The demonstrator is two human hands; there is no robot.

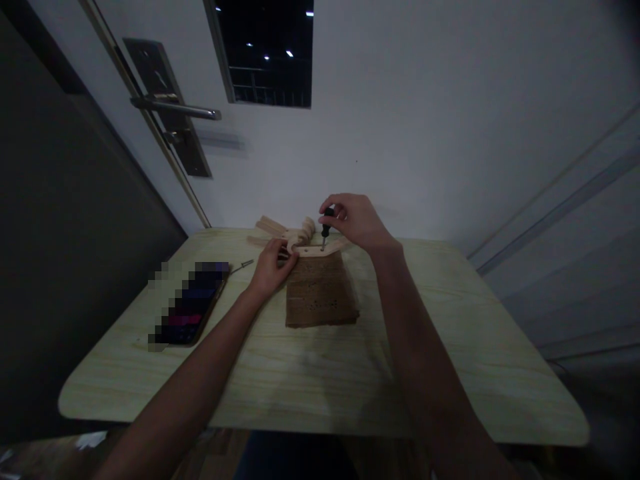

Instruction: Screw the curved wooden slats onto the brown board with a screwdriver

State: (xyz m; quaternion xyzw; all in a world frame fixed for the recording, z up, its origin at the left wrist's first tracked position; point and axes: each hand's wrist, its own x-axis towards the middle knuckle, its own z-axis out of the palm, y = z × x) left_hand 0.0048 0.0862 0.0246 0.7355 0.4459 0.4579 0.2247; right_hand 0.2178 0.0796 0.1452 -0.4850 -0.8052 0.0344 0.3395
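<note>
Here the right hand (356, 221) pinches the black handle of a screwdriver (325, 230), held upright with its tip on a pale wooden piece (316, 251). The left hand (271, 267) presses closed on that piece's left end. The piece lies at the far edge of a brown board (320, 293) on the table (450, 373). A phone (193, 303) lies to the left, with a screw (244, 265) beside it.

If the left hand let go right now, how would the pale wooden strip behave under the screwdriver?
The wooden strip looks thin and light, so it would probably slide or spin. It overhangs the brown board, so it might tip. The screwdriver stands upright on it.
</note>
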